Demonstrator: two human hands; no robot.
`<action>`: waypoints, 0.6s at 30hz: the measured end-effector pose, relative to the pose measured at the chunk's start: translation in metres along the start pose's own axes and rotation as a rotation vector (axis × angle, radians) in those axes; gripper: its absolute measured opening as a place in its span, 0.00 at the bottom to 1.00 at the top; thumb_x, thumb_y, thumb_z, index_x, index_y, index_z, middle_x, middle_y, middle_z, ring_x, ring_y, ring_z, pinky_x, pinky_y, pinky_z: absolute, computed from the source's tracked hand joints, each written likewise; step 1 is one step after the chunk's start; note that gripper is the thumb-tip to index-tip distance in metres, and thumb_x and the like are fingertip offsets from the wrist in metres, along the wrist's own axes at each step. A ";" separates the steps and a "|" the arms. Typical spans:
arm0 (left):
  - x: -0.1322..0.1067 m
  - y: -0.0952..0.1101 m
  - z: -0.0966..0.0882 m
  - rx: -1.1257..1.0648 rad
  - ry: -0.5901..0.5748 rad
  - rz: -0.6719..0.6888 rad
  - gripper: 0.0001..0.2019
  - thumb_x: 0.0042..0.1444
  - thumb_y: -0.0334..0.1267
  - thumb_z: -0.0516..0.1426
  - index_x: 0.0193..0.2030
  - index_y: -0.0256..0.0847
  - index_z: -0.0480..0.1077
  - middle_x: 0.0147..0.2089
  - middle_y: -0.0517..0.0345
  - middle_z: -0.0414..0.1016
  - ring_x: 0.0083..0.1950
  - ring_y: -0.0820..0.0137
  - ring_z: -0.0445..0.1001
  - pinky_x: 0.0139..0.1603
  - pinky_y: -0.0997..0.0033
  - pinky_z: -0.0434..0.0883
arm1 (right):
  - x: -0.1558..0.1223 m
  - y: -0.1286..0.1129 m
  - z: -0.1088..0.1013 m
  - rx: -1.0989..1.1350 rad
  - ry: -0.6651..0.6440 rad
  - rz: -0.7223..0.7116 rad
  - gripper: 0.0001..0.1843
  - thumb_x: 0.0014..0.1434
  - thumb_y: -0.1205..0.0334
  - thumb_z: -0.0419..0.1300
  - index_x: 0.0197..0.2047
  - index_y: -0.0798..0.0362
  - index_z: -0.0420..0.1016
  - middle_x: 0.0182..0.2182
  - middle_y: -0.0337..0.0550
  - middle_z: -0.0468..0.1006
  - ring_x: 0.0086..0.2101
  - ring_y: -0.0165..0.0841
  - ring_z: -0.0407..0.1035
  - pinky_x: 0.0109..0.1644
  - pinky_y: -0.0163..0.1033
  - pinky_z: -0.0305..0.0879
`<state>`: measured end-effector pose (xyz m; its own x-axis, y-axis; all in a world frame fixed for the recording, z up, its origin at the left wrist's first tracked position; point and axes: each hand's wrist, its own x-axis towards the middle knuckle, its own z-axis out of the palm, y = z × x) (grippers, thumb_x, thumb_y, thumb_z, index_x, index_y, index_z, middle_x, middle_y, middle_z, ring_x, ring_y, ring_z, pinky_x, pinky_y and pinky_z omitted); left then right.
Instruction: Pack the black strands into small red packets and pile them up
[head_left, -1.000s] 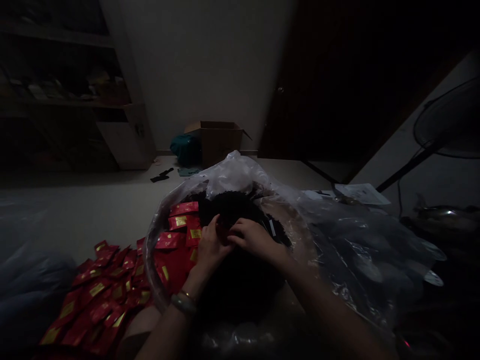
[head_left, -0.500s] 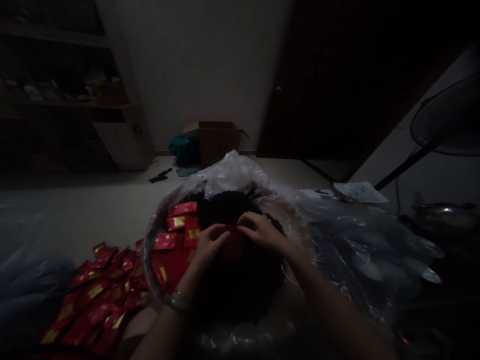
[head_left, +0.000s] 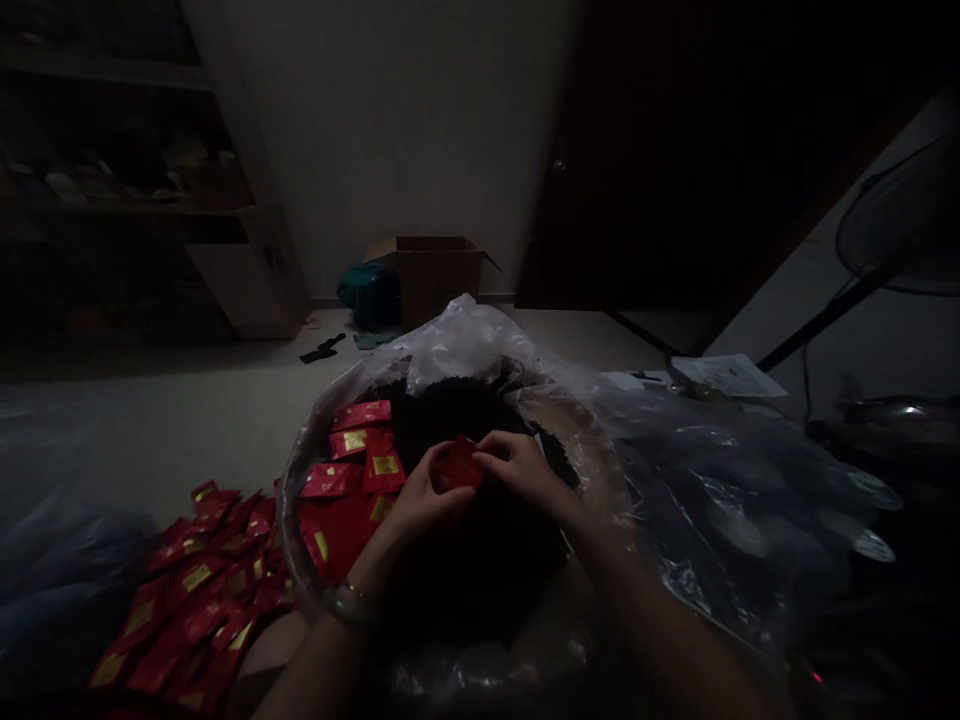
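Between both hands is a small red packet [head_left: 459, 466], held over a heap of dark loose material [head_left: 480, 570] that looks like dried leaves. My left hand [head_left: 424, 500] grips the packet's left side between thumb and fingers. With its fingertips, my right hand [head_left: 521, 468] pinches the packet's right edge. The heap lies in a round container lined with a clear plastic bag [head_left: 300, 500]. Several red packets with gold labels [head_left: 352, 442] rest inside at the left. Dim light hides whether the held packet is open at the top.
Left of the container lies a pile of red and gold packets [head_left: 202, 600]. Clear plastic bags [head_left: 720, 500] spread out at the right. An open cardboard box [head_left: 439, 280] and a teal bundle [head_left: 369, 295] stand by the wall. A fan [head_left: 904, 225] is at the right.
My left hand has turned and opened around the packet, so more of its red surface shows. My right fingers have shifted slightly down and stay at its edge.
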<state>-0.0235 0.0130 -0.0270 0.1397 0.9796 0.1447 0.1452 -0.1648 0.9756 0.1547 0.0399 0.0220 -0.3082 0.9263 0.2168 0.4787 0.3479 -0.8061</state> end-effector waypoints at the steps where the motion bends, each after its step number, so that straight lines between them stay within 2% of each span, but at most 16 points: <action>1: -0.001 -0.002 0.001 0.078 0.025 0.071 0.35 0.41 0.40 0.66 0.58 0.40 0.62 0.56 0.46 0.71 0.54 0.60 0.72 0.53 0.59 0.70 | 0.000 0.001 0.002 -0.029 0.064 -0.013 0.05 0.53 0.64 0.61 0.27 0.53 0.75 0.27 0.39 0.76 0.29 0.31 0.70 0.34 0.36 0.64; 3: -0.002 -0.006 0.002 0.283 0.079 0.205 0.39 0.39 0.39 0.68 0.60 0.41 0.60 0.58 0.45 0.69 0.58 0.57 0.68 0.57 0.54 0.66 | -0.001 0.002 0.007 -0.067 0.160 -0.046 0.08 0.54 0.63 0.61 0.24 0.53 0.74 0.28 0.40 0.74 0.29 0.30 0.68 0.34 0.36 0.64; 5: -0.003 -0.009 0.002 0.454 0.145 0.291 0.35 0.40 0.39 0.67 0.58 0.41 0.62 0.55 0.46 0.70 0.57 0.56 0.69 0.57 0.52 0.66 | -0.003 0.003 0.015 -0.072 0.187 -0.073 0.11 0.56 0.62 0.59 0.23 0.53 0.73 0.30 0.41 0.72 0.30 0.30 0.68 0.32 0.35 0.65; 7: -0.004 -0.011 0.002 0.561 0.205 0.339 0.29 0.44 0.37 0.65 0.54 0.41 0.65 0.51 0.47 0.73 0.53 0.56 0.71 0.53 0.52 0.68 | -0.006 0.002 0.023 -0.076 0.162 -0.097 0.12 0.57 0.61 0.58 0.23 0.54 0.74 0.33 0.43 0.71 0.31 0.30 0.67 0.33 0.35 0.66; 10: -0.003 -0.013 0.001 0.645 0.240 0.383 0.23 0.46 0.33 0.61 0.52 0.41 0.66 0.48 0.48 0.74 0.48 0.59 0.72 0.49 0.55 0.71 | -0.009 0.000 0.030 -0.114 0.063 -0.144 0.14 0.60 0.59 0.57 0.26 0.54 0.76 0.35 0.43 0.70 0.35 0.31 0.67 0.40 0.38 0.67; 13: -0.002 -0.015 0.000 0.672 0.232 0.390 0.25 0.46 0.32 0.60 0.53 0.39 0.65 0.46 0.48 0.75 0.45 0.60 0.74 0.46 0.58 0.72 | -0.006 0.000 0.023 -0.085 0.021 -0.148 0.16 0.63 0.57 0.53 0.29 0.54 0.76 0.38 0.44 0.70 0.38 0.31 0.68 0.45 0.39 0.66; 15: -0.001 -0.016 -0.002 0.676 0.246 0.367 0.27 0.45 0.32 0.61 0.55 0.39 0.63 0.47 0.48 0.75 0.46 0.60 0.74 0.47 0.58 0.72 | -0.003 0.003 0.012 -0.066 0.060 -0.076 0.19 0.66 0.59 0.47 0.31 0.55 0.75 0.37 0.43 0.70 0.35 0.30 0.69 0.42 0.37 0.67; 16: -0.001 -0.016 -0.004 0.670 0.261 0.347 0.29 0.45 0.32 0.61 0.56 0.40 0.62 0.48 0.48 0.74 0.47 0.60 0.74 0.47 0.59 0.73 | -0.002 0.005 0.005 -0.089 0.040 -0.036 0.18 0.66 0.60 0.47 0.32 0.54 0.75 0.35 0.42 0.70 0.33 0.29 0.68 0.40 0.36 0.67; 18: 0.000 -0.014 -0.007 0.650 0.285 0.310 0.32 0.46 0.32 0.61 0.60 0.41 0.58 0.48 0.49 0.74 0.45 0.62 0.75 0.45 0.61 0.73 | -0.004 0.008 -0.003 -0.218 -0.155 0.003 0.09 0.62 0.62 0.54 0.36 0.54 0.74 0.33 0.40 0.71 0.32 0.30 0.69 0.37 0.36 0.67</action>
<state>-0.0323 0.0160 -0.0399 0.0229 0.8548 0.5184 0.6989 -0.3845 0.6031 0.1622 0.0393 0.0163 -0.4203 0.9001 0.1143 0.6405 0.3836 -0.6653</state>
